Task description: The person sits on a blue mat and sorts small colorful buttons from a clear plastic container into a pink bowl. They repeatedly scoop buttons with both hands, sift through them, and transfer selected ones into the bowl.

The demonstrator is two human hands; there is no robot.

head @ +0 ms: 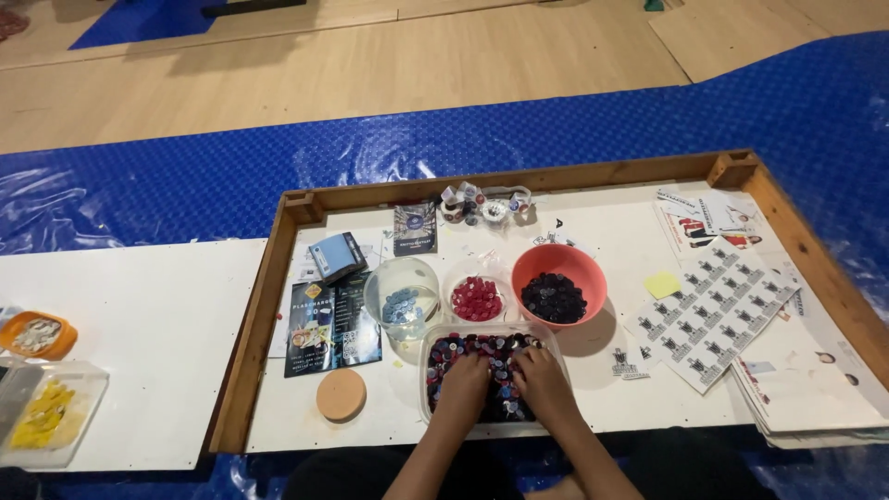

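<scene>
Both your hands are down in the clear tray [428,370] of mixed buttons [489,350] right at the near edge of the wooden-framed board [264,306]. Your left hand [463,378] lies flat on the pile, fingers spread a little; your right hand [540,380] sits just beside it, fingers slightly apart too, and I can't tell if either has pinched a button.

Looks like you're mid-sort, raking through the mix. Behind the tray stand three bowls: a clear one with blue buttons [401,304], a small one with red buttons [476,298], and an orange bowl [559,262] of dark ones.

Next move, I'd judge, calls for nipping out one colour with your fingertips and lifting it clear over the tray wall to its matching bowl, without scattering the rest.
</scene>
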